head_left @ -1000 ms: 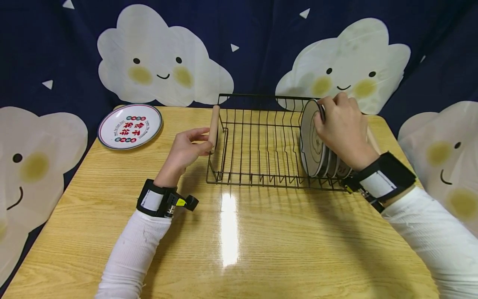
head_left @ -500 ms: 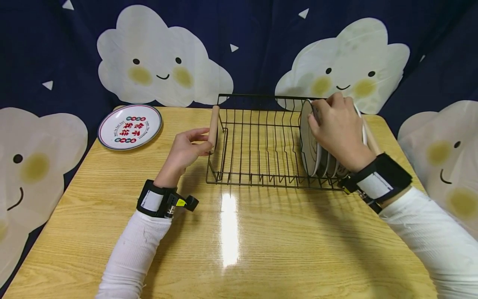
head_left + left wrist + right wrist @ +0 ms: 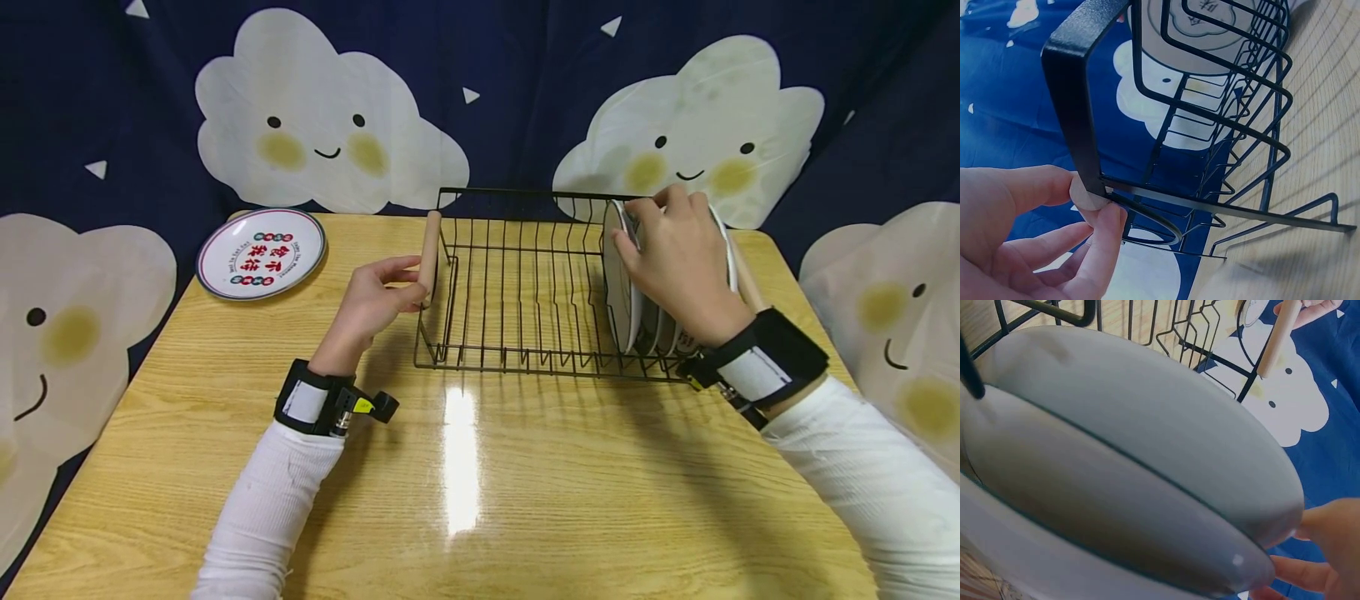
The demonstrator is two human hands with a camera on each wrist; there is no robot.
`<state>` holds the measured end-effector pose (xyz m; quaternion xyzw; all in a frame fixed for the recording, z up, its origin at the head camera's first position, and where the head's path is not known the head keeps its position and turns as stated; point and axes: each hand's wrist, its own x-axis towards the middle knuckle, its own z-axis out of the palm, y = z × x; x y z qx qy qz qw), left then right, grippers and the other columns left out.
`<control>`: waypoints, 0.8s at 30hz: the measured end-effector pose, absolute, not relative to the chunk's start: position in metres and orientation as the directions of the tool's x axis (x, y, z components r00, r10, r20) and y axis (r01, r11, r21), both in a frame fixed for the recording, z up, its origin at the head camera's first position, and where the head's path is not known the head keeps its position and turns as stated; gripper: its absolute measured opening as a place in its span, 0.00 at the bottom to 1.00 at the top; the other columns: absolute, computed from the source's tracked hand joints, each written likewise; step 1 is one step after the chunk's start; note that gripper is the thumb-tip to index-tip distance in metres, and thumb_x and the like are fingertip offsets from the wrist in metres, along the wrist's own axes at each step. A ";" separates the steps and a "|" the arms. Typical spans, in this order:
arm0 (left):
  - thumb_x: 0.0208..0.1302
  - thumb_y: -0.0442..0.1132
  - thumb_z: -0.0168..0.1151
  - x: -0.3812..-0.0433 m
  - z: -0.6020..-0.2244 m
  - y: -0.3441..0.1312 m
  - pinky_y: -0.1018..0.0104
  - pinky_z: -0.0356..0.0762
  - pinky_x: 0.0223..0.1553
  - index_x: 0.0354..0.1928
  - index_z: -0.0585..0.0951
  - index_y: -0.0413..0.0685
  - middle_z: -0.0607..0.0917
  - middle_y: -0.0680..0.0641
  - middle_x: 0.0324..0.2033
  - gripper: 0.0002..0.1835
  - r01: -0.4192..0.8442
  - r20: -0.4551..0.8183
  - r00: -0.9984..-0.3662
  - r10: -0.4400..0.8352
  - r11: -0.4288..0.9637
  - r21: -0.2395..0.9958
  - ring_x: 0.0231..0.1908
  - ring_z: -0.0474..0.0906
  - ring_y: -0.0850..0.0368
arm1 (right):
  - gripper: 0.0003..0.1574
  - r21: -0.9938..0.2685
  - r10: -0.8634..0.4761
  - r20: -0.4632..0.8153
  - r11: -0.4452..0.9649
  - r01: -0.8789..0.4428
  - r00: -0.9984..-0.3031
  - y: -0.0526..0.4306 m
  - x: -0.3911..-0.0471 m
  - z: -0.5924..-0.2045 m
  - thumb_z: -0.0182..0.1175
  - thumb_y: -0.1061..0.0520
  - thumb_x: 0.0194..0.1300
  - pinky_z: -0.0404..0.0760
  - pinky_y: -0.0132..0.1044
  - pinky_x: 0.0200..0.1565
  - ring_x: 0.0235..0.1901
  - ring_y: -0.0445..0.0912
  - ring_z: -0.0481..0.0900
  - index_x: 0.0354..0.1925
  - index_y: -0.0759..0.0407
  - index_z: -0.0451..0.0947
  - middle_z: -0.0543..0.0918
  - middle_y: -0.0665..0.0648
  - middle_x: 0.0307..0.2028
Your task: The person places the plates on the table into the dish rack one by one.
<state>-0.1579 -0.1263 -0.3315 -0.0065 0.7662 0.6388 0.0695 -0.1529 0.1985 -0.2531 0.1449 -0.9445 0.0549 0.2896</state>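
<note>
A black wire dish rack [image 3: 525, 372] with wooden handles stands on the table. My left hand [image 3: 378, 300] pinches its left wooden handle [image 3: 430, 254] between thumb and fingers, as the left wrist view also shows. Several plates stand on edge at the rack's right end. My right hand [image 3: 682, 258] grips the top edge of the leftmost plate [image 3: 617, 292], thumb on its left side. In the right wrist view, the thumb touches this plate [image 3: 1147, 419] and the other fingers touch the neighbouring plate [image 3: 1116, 500]. My right hand hides part of the row.
A white plate [image 3: 262, 267] with red characters and a blue rim lies face up at the table's back left. The wooden table [image 3: 570, 500] reaches forward of the rack. Behind hangs a dark blue cloth [image 3: 517, 108] printed with white clouds.
My right hand has shifted slightly left, and the top of the leftmost plate has moved left with it, showing less of its face. My left hand has stayed on the handle.
</note>
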 end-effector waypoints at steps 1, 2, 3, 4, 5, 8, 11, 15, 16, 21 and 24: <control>0.57 0.29 0.58 -0.158 -0.331 -0.126 0.67 0.82 0.35 0.60 0.72 0.42 0.76 0.38 0.48 0.26 -0.099 -0.115 -0.990 0.079 0.185 0.978 0.39 0.78 0.54 | 0.21 -0.029 -0.234 0.562 0.953 -0.302 -0.793 0.199 -0.152 -0.252 0.56 0.51 0.62 0.70 0.56 0.30 0.35 0.64 0.69 0.45 0.66 0.78 0.74 0.70 0.40; 0.57 0.28 0.58 -0.158 -0.331 -0.127 0.68 0.82 0.35 0.60 0.72 0.42 0.76 0.38 0.48 0.26 -0.100 -0.116 -0.990 0.079 0.184 0.978 0.39 0.78 0.54 | 0.21 -0.038 -0.228 0.560 0.953 -0.300 -0.796 0.200 -0.152 -0.251 0.56 0.51 0.62 0.70 0.56 0.30 0.35 0.64 0.69 0.45 0.66 0.78 0.74 0.70 0.40; 0.57 0.28 0.58 -0.158 -0.331 -0.127 0.68 0.82 0.35 0.60 0.72 0.42 0.76 0.38 0.48 0.26 -0.101 -0.117 -0.990 0.079 0.183 0.978 0.39 0.78 0.54 | 0.20 -0.048 -0.220 0.559 0.954 -0.296 -0.800 0.200 -0.152 -0.249 0.56 0.51 0.62 0.70 0.56 0.29 0.35 0.64 0.69 0.45 0.66 0.78 0.74 0.70 0.40; 0.57 0.29 0.58 -0.158 -0.330 -0.127 0.68 0.82 0.35 0.60 0.72 0.42 0.76 0.38 0.48 0.26 -0.102 -0.119 -0.990 0.078 0.185 0.977 0.39 0.78 0.54 | 0.20 -0.058 -0.213 0.558 0.954 -0.294 -0.802 0.201 -0.152 -0.248 0.56 0.51 0.63 0.70 0.57 0.29 0.35 0.64 0.69 0.45 0.65 0.78 0.74 0.70 0.39; 0.57 0.29 0.58 -0.158 -0.330 -0.127 0.68 0.82 0.35 0.60 0.72 0.42 0.76 0.38 0.48 0.26 -0.104 -0.120 -0.990 0.078 0.185 0.977 0.39 0.78 0.54 | 0.20 -0.066 -0.211 0.560 0.952 -0.298 -0.801 0.202 -0.152 -0.247 0.55 0.51 0.63 0.70 0.57 0.30 0.35 0.64 0.69 0.44 0.66 0.77 0.74 0.70 0.39; 0.57 0.29 0.58 -0.158 -0.330 -0.127 0.68 0.82 0.36 0.60 0.72 0.42 0.76 0.38 0.49 0.26 -0.110 -0.126 -0.989 0.078 0.188 0.976 0.41 0.78 0.52 | 0.19 -0.100 -0.202 0.560 0.946 -0.308 -0.803 0.204 -0.152 -0.243 0.55 0.53 0.63 0.69 0.58 0.34 0.37 0.65 0.70 0.45 0.67 0.77 0.74 0.71 0.39; 0.57 0.29 0.58 -0.158 -0.330 -0.127 0.67 0.82 0.36 0.60 0.72 0.42 0.76 0.38 0.49 0.26 -0.111 -0.128 -0.989 0.080 0.191 0.975 0.41 0.78 0.52 | 0.19 -0.127 -0.198 0.578 0.936 -0.327 -0.792 0.208 -0.152 -0.240 0.55 0.55 0.62 0.68 0.58 0.39 0.37 0.66 0.70 0.45 0.68 0.77 0.74 0.72 0.37; 0.58 0.29 0.58 -0.159 -0.330 -0.127 0.62 0.82 0.39 0.60 0.72 0.42 0.76 0.38 0.49 0.26 -0.110 -0.128 -0.988 0.082 0.193 0.975 0.41 0.78 0.52 | 0.19 -0.158 -0.166 0.591 0.936 -0.315 -0.790 0.213 -0.150 -0.236 0.54 0.56 0.62 0.66 0.58 0.39 0.36 0.66 0.70 0.46 0.69 0.78 0.75 0.72 0.36; 0.58 0.30 0.58 -0.159 -0.330 -0.127 0.60 0.82 0.40 0.60 0.72 0.42 0.76 0.38 0.49 0.26 -0.110 -0.128 -0.988 0.082 0.194 0.975 0.42 0.78 0.51 | 0.20 -0.164 -0.149 0.588 0.940 -0.298 -0.795 0.215 -0.150 -0.235 0.54 0.56 0.62 0.67 0.59 0.38 0.36 0.66 0.70 0.47 0.68 0.78 0.75 0.72 0.36; 0.58 0.30 0.58 -0.159 -0.331 -0.128 0.56 0.81 0.43 0.60 0.72 0.42 0.76 0.38 0.49 0.26 -0.111 -0.129 -0.988 0.083 0.192 0.975 0.41 0.78 0.52 | 0.21 -0.191 -0.079 0.575 0.955 -0.228 -0.814 0.225 -0.147 -0.230 0.53 0.54 0.63 0.67 0.63 0.33 0.35 0.65 0.71 0.48 0.66 0.78 0.76 0.70 0.38; 0.58 0.29 0.58 -0.158 -0.331 -0.127 0.59 0.82 0.41 0.60 0.72 0.42 0.76 0.38 0.49 0.26 -0.110 -0.127 -0.988 0.083 0.189 0.976 0.40 0.78 0.53 | 0.21 -0.208 -0.048 0.565 0.958 -0.199 -0.824 0.235 -0.146 -0.229 0.53 0.54 0.62 0.67 0.63 0.35 0.35 0.65 0.72 0.48 0.65 0.78 0.76 0.70 0.38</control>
